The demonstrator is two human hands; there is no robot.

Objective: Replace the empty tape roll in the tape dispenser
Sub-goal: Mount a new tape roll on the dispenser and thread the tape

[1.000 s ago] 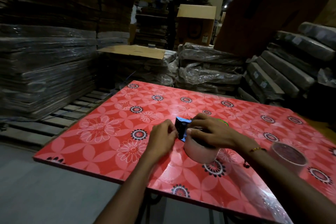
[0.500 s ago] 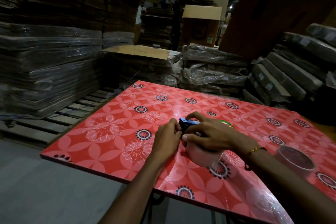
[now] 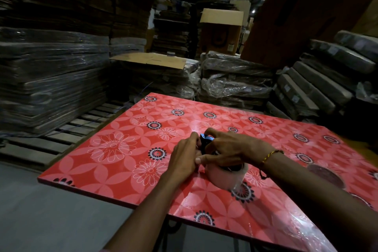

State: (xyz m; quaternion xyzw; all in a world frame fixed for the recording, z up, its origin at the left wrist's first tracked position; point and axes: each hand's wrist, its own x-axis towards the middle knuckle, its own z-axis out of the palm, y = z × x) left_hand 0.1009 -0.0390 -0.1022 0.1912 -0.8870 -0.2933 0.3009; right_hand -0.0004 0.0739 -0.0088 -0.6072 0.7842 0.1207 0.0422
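Table (image 3: 114,161), red floral, amid wrapped cardboard stacks (image 3: 51,80); hands (image 3: 185,157) hold dispenser (image 3: 205,139).

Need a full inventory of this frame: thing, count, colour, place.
table: 1, red floral top, centre
tape dispenser: 1, blue, mid-table between the hands
tape roll: 1, clear, on the table under the right hand
second roll: 1, dark, table's right edge, blurred
cardboard box: 1, brown, background
wrapped stacks: several, grey, around the table
left hand: on the dispenser
right hand: grips the dispenser and roll
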